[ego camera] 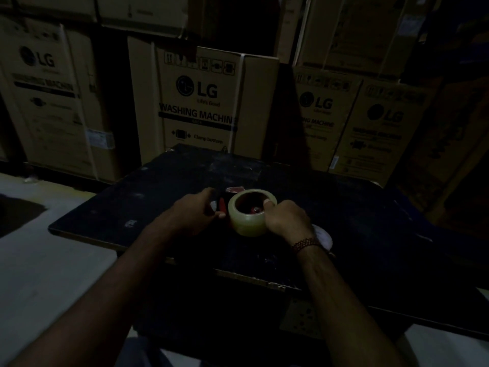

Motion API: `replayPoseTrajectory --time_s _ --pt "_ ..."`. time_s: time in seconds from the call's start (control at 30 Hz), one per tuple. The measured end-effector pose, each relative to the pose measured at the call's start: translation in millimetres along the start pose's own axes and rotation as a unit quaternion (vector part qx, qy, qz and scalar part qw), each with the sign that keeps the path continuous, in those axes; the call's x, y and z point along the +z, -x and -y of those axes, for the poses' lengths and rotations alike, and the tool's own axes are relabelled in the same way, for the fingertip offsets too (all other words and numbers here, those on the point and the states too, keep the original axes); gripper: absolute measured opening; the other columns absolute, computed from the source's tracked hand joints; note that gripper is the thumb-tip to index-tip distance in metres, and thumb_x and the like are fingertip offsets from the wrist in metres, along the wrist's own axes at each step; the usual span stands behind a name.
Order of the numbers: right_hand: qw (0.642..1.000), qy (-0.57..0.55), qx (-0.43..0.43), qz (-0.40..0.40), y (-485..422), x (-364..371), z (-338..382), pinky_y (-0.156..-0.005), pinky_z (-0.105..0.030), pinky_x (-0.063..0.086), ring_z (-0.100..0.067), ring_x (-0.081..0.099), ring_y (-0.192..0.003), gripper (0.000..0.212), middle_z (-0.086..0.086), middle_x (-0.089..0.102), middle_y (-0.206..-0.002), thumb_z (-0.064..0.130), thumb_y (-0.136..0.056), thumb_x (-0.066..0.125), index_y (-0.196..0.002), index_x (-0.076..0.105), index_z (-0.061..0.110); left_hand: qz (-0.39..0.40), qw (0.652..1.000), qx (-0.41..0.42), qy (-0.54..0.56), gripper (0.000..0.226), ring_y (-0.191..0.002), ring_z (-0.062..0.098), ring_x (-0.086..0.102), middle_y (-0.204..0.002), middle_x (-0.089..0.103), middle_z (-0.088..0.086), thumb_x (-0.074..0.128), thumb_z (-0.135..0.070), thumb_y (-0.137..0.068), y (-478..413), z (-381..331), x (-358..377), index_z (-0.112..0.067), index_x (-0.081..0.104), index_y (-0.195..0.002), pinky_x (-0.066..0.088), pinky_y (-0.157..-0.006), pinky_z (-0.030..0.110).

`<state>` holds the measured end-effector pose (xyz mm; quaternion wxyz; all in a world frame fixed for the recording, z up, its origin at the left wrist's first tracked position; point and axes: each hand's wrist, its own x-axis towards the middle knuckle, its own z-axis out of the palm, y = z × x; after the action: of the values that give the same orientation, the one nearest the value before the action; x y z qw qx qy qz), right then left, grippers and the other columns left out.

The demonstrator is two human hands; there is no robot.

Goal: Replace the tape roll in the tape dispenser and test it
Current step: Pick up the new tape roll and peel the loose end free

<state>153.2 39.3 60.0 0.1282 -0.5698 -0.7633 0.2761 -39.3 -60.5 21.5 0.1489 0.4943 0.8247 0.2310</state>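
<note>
Both forearms stretch out over the dark desk, a beaded bracelet on my right wrist. Right hand grips the clear tape roll, thumb hooked over its rim into the core, fingers wrapped outside. The roll sits mid-desk, core facing up, red showing inside it. Left hand curls around the red tape dispenser, just beside the roll. Washing machine boxes are stacked behind.
</note>
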Motion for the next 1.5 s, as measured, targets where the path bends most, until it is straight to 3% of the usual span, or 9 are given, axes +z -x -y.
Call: replayPoseTrajectory --time_s 0.17,0.3,0.43,0.73,0.93,1.03,1.3,1.43,1.5 --pt "0.999 -0.027 0.006 0.030 -3.6 6.1 -4.6 -0.052 -0.025 0.032 -0.015 0.050 -0.064 0.057 -0.009 0.060 -0.097 0.048 -0.108 0.037 -0.131 0.061 0.001 -0.076 0.996 0.032 -0.019 0.050 -0.141 0.024 0.050 -0.151 0.055 -0.001 0.050 -0.047 -0.106 0.9 -17.0 12.3 -0.029 0.046 -0.152 0.021 -0.119 0.057" --pt "0.998 -0.028 -0.001 0.049 -9.8 4.4 -6.0 -0.065 -0.028 0.048 -0.024 0.067 -0.083 0.059 -0.015 0.067 -0.107 0.047 -0.108 0.035 -0.132 0.061 0.000 -0.104 0.988 0.114 -0.002 0.057 -0.155 0.027 0.031 -0.172 0.025 0.000 0.049 -0.041 -0.107 -1.7 -41.9 34.0 -0.029 0.037 -0.161 0.025 -0.121 0.059" --pt "0.998 -0.031 -0.002 0.052 -14.1 4.0 -11.3 -0.098 -0.037 0.048 -0.034 0.061 -0.123 0.061 -0.020 0.061 -0.138 0.048 -0.108 0.034 -0.140 0.057 0.001 -0.085 0.987 0.130 0.043 0.072 -0.154 0.024 0.033 -0.171 0.031 -0.003 0.040 -0.064 -0.099 -3.1 -41.1 44.3 -0.028 0.037 -0.162 0.033 -0.120 0.062" --pt "0.997 -0.065 -0.015 -0.042 -24.4 16.8 -28.4 -0.058 -0.029 0.037 -0.014 0.053 -0.068 0.054 -0.003 0.062 -0.087 0.052 -0.106 0.038 -0.100 0.068 0.008 -0.090 0.986 0.132 0.041 0.092 -0.151 0.017 0.023 -0.162 0.034 -0.004 0.037 -0.086 -0.085 3.0 -36.7 41.5 -0.034 0.041 -0.160 0.037 -0.119 0.056" --pt "0.993 -0.114 0.004 -0.033 -33.1 22.1 -33.8 -0.073 -0.032 0.043 -0.032 0.067 -0.092 0.059 -0.015 0.073 -0.104 0.056 -0.100 0.048 -0.102 0.073 0.002 -0.070 0.990 0.121 0.027 0.087 -0.150 0.016 0.022 -0.163 0.033 -0.006 0.040 -0.090 -0.083 2.3 -41.2 39.1 -0.037 0.050 -0.152 0.036 -0.118 0.051" --pt "0.991 -0.131 0.011 -0.009 -34.4 17.9 -34.2 -0.074 -0.030 0.042 -0.029 0.063 -0.089 0.057 -0.014 0.071 -0.104 0.054 -0.101 0.051 -0.107 0.072 0.001 -0.046 0.992 0.111 -0.029 0.071 -0.154 0.021 0.019 -0.167 0.027 0.000 0.039 -0.076 -0.099 -2.2 -42.9 40.2 -0.037 0.040 -0.158 0.032 -0.116 0.054" --pt "0.991 -0.126 0.005 0.047 -38.7 11.0 -38.5 -0.077 -0.030 0.046 -0.023 0.064 -0.084 0.051 -0.010 0.066 -0.099 0.055 -0.101 0.052 -0.100 0.067 0.007 -0.012 0.991 0.097 -0.092 0.079 -0.159 0.027 0.009 -0.173 0.014 0.006 0.029 -0.076 -0.100 -7.0 -38.7 44.1 -0.035 0.023 -0.166 0.024 -0.122 0.058" --pt "0.992 -0.115 0.014 0.052 -42.5 16.2 -39.0 -0.064 -0.029 0.042 -0.025 0.063 -0.089 0.066 -0.015 0.072 -0.114 0.059 -0.100 0.051 -0.119 0.070 -0.001 -0.009 0.990 0.091 -0.109 0.077 -0.159 0.027 0.008 -0.173 0.011 0.006 0.030 -0.073 -0.101 -5.5 -41.6 45.5 -0.035 0.018 -0.167 0.020 -0.122 0.058" --pt "0.993 -0.108 0.015 0.049 -44.0 19.6 -40.2 -0.071 -0.029 0.043 -0.027 0.065 -0.096 0.067 -0.017 0.071 -0.120 0.059 -0.100 0.050 -0.122 0.069 -0.001 -0.012 0.989 0.082 -0.122 0.077 -0.159 0.027 0.008 -0.173 0.011 0.005 0.028 -0.074 -0.101 -5.5 -41.7 47.3 -0.036 0.017 -0.167 0.015 -0.123 0.058"
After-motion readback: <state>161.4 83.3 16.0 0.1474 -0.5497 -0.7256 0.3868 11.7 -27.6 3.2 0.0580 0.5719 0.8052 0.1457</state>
